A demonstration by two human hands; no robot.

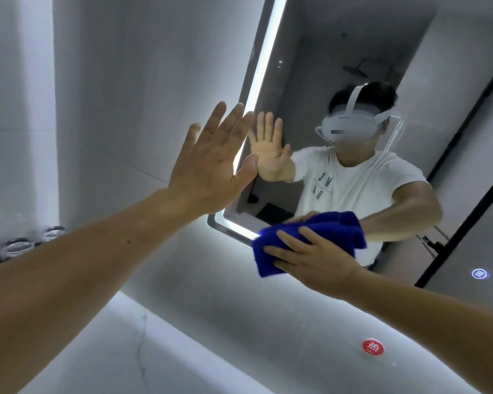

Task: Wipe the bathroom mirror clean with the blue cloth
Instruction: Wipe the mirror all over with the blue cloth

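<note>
The bathroom mirror (310, 52) fills the upper right, with a lit strip along its left and bottom edges. My left hand (211, 163) is flat with straight fingers, pressed against the mirror's left edge where the glass meets the wall. My right hand (313, 257) presses the folded blue cloth (305, 237) against the mirror's lower edge, fingers spread over it. The cloth's reflection shows just above it in the glass.
A person in a white shirt and a headset is reflected in the mirror. Touch icons (479, 273) glow at the mirror's lower right. Clear glasses (17, 245) stand at the left. A white counter (182, 351) with a red round sticker (372, 347) lies below.
</note>
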